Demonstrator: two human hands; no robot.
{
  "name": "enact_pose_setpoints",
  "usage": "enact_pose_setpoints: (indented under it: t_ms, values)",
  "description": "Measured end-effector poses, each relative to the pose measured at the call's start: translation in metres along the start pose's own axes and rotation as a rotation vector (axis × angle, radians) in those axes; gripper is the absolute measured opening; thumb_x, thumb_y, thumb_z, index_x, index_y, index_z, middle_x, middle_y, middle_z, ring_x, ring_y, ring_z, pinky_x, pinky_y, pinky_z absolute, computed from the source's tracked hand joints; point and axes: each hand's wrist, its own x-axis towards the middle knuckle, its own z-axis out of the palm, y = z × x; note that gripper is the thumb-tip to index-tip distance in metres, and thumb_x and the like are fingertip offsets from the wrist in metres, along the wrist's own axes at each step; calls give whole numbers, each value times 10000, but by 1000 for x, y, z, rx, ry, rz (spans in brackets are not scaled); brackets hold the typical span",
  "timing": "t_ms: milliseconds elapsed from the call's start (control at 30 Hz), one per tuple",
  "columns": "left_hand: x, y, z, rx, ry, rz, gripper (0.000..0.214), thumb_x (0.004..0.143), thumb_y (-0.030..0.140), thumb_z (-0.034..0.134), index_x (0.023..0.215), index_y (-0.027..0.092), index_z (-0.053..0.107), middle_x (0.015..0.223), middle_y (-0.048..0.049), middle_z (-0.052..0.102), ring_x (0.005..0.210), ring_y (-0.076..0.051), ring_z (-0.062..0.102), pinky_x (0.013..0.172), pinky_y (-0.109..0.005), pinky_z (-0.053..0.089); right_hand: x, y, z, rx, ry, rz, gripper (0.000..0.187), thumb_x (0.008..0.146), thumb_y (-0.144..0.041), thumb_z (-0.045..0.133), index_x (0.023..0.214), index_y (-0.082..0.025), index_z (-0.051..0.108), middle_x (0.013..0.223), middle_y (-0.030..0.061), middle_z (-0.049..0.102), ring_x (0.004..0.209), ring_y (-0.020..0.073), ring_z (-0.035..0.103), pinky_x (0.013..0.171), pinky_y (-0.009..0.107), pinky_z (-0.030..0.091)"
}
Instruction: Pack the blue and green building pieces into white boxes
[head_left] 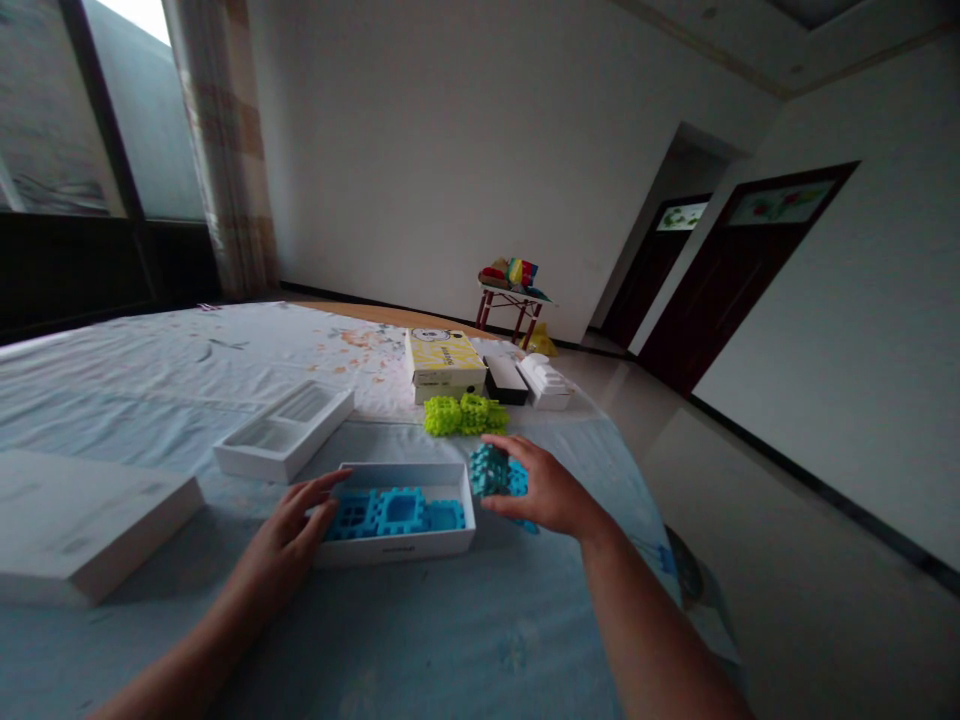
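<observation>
My right hand (544,488) is closed around a small stack of teal interlocking block pieces (490,470), held between thumb and fingers just past the right end of an open white box (401,548). Brighter blue pieces (517,480) show behind that hand, partly covered by it. Inside the box lie several blue block panels (400,510) with notched edges, one with a window grid. My left hand (300,515) rests at the box's left end, its fingers stretched out and apart, touching the rim. Lime-green blocks (465,414) sit beyond the box.
On the cloth-covered table (420,640) are a white divided tray (281,465) and a large white box lid (90,520) at left. Farther back stand a yellow-and-white box (446,375), a dark open box (506,382) and a white packet (546,385). A small side table (517,297) is behind.
</observation>
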Motion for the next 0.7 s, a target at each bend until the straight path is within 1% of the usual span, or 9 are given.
enact_pose_setpoints:
  t_ms: [67,133,200,300,467,700]
  values:
    - [0,-3,0,6,0,18,504,727,535,456,1106,226,580,1141,-73,563,1024,-226,552,865,-338,465,16,-20,9,-100,-126,-70,708,634,-377,704,1273,-208,449,1233,85,515,1148,233,457,983,363,335]
    - [0,-4,1,-1,-7,23,514,733,541,449,1111,217,575,1149,-82,549,1035,-232,542,852,-343,471,28,-28,18,-204,-218,-101,719,618,-343,713,1269,-172,458,1219,106,529,1140,243,459,982,372,322]
    - [-2,-3,1,-29,-14,10,528,738,545,442,1126,209,564,1155,-90,536,1039,-236,536,815,-333,487,36,-29,26,-292,-285,-106,712,609,-313,712,1258,-148,470,1193,121,548,1117,250,475,973,380,320]
    - [-3,0,2,-41,-11,4,522,739,543,444,1120,210,569,1139,-92,537,1026,-235,539,792,-326,494,43,-26,33,-370,-371,-90,698,602,-308,705,1247,-157,484,1168,121,564,1084,257,499,949,384,332]
    - [-3,0,2,-28,-20,18,497,761,523,422,1123,214,565,1125,-89,533,1020,-219,539,826,-336,478,49,-23,40,-368,-414,-92,716,595,-331,705,1255,-175,476,1213,116,542,1119,265,479,960,385,315]
    - [-3,3,2,-17,-22,37,495,766,510,413,1126,207,567,1104,-91,544,974,-225,559,811,-356,485,55,-19,42,-340,-525,-2,749,582,-392,710,1264,-191,474,1223,112,546,1100,289,502,947,415,341]
